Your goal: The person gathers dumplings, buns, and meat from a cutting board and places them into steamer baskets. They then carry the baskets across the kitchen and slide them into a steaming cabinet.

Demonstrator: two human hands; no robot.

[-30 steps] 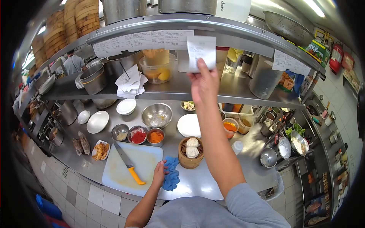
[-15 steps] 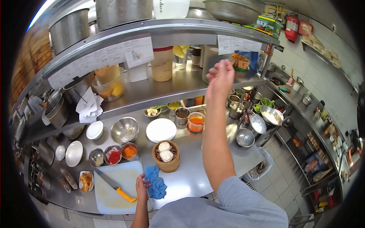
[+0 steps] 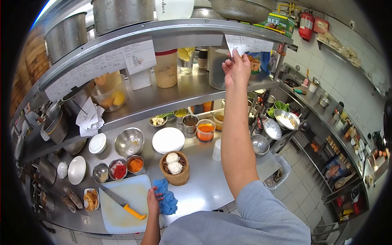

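Observation:
My right hand (image 3: pixel 237 71) is raised to the upper shelf, with thumb and fingertips pinched at the lower edge of a printed order slip (image 3: pixel 234 43). My left hand (image 3: pixel 153 201) is low by the cutting board's right edge, its fingers curled against a crumpled blue cloth (image 3: pixel 166 200). On the white cutting board (image 3: pixel 110 216) lies a knife (image 3: pixel 122 201) with a yellow handle. A bamboo steamer (image 3: pixel 178 175) behind the cloth holds two white buns (image 3: pixel 174 166).
A stack of white plates (image 3: pixel 168 140), a steel mixing bowl (image 3: pixel 129 141) and a tub of orange sauce (image 3: pixel 205 130) stand along the counter. The steel shelf (image 3: pixel 188 92) crosses above them, carrying containers. A translucent cup (image 3: pixel 217 150) is beside my right forearm.
My right hand has moved up to the slip hanging from the shelf. The view has shifted slightly, and my left hand stays by the blue cloth.

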